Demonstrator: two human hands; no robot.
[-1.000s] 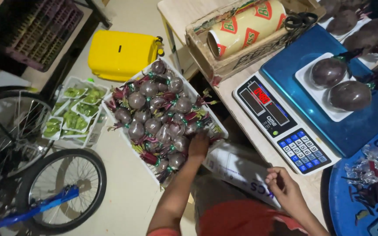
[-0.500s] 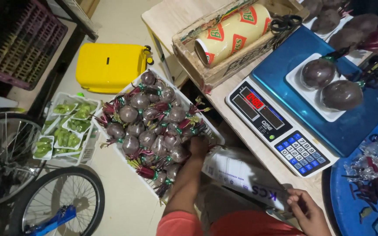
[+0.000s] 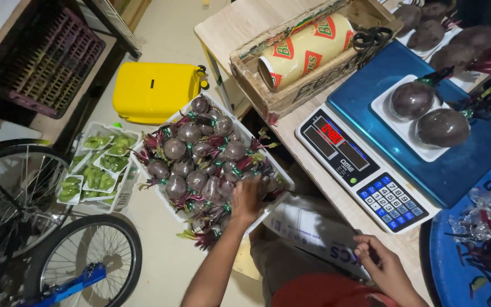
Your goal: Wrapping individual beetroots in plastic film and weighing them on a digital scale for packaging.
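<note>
Beetroots [image 3: 200, 165]: wrapped in glossy clear plastic film. Crate [image 3: 282, 181]: smooth white plastic. Worktop [image 3: 240, 23]: matt pale wood. Scale platform [image 3: 365, 99]: smooth blue surface; its tray [image 3: 385, 105]: matt white foam.

On the counter [image 3: 240, 23] to my right, a blue digital scale [image 3: 404, 142] carries a white tray [image 3: 396, 108] with two wrapped beets. Behind it a wooden box [image 3: 291, 96] holds a patterned roll [image 3: 305, 48] and black scissors [image 3: 370, 38]. On the floor I see a yellow case [image 3: 154, 91], packs of green vegetables [image 3: 100, 167] and bicycle wheels [image 3: 80, 256].
</note>
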